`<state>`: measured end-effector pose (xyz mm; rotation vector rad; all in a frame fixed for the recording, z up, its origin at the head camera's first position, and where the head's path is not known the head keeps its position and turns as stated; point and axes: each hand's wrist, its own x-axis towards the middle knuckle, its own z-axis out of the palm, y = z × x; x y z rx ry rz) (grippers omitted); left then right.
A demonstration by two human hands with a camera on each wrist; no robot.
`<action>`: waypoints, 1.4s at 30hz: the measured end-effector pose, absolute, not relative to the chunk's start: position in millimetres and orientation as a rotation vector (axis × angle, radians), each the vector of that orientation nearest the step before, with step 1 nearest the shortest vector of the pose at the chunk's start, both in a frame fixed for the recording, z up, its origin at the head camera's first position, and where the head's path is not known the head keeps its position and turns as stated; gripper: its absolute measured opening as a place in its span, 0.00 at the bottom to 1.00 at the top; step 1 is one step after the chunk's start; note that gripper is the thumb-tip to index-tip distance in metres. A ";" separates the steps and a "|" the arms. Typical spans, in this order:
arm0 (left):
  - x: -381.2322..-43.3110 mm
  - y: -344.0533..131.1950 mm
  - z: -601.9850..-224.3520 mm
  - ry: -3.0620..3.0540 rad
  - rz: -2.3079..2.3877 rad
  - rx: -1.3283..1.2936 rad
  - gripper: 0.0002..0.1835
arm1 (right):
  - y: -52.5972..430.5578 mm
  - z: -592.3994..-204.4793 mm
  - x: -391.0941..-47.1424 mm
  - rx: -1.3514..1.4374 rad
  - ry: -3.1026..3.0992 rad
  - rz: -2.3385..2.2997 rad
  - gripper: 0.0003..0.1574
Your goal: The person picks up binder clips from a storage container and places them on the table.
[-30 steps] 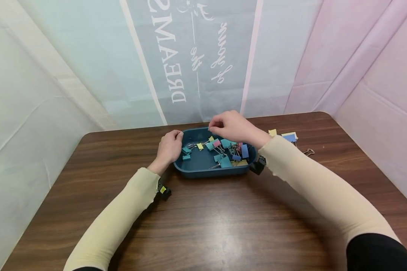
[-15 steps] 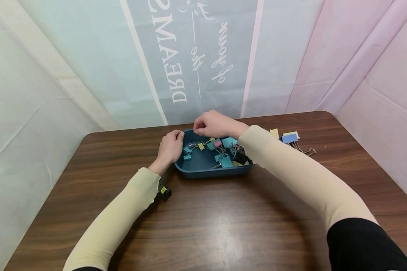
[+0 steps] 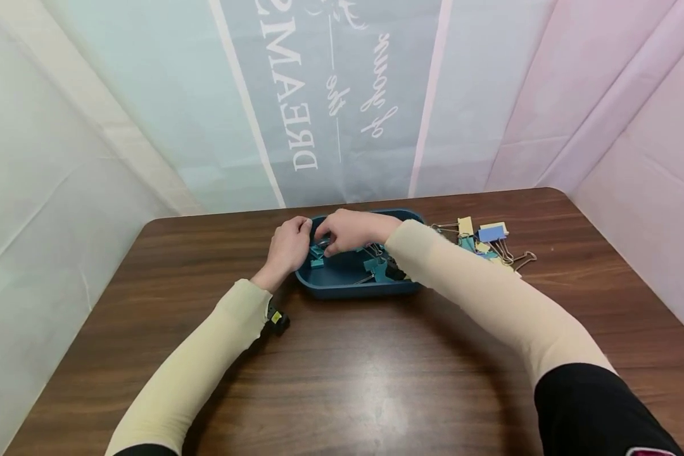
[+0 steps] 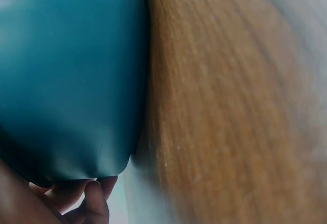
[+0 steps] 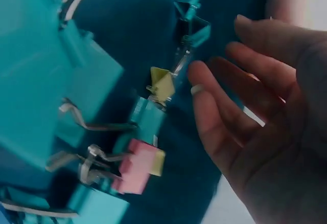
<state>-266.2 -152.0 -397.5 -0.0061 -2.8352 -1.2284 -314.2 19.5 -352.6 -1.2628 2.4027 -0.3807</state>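
My left hand (image 3: 287,247) grips the left end of a dark blue tray (image 3: 353,292); in the left wrist view its fingers (image 4: 94,201) curl at the end of the tray. Low over the tray's left part, my right hand (image 3: 353,229) reaches in with fingers apart and loosely bent. The right wrist view shows nothing between those fingers. Just beyond the fingertips lie small teal binder clips (image 5: 196,29) and a small yellow binder clip (image 5: 162,85). A pink binder clip (image 5: 135,166) and larger teal binder clips (image 5: 87,88) lie further along the tray. My right forearm hides the tray's right end.
Right of the tray, a loose pile of binder clips lies on the wooden table (image 3: 342,367), among them a blue binder clip (image 3: 493,234) and a yellow binder clip (image 3: 465,227). A printed cloth (image 3: 353,158) hangs behind the table's back edge.
My right hand has moved left across the tray, then dropped down into it, and its pinched fingers have spread. My left hand has stayed at the tray's left end.
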 end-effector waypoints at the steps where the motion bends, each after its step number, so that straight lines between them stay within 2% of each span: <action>1: -266.2 -151.8 -397.7 -2.839 -1.229 -0.002 0.22 | 18.5 -356.0 -314.0 -1.262 2.393 -0.376 0.24; 12: -267.1 -149.0 -398.9 -2.843 -1.217 -0.002 0.22 | 7.7 -375.7 -313.4 -1.299 2.416 -0.416 0.21; 25: -266.4 -148.0 -397.2 -2.821 -1.189 -0.002 0.21 | 21.7 -345.3 -311.5 -1.336 2.407 -0.521 0.16; 34: -264.4 -146.3 -396.9 -2.804 -1.191 -0.010 0.21 | 57.5 -307.7 -299.6 -1.301 2.495 -0.607 0.18; 42: -266.2 -144.8 -399.9 -2.811 -1.209 -0.014 0.22 | 124.4 -300.3 -294.7 -1.195 2.639 -0.596 0.18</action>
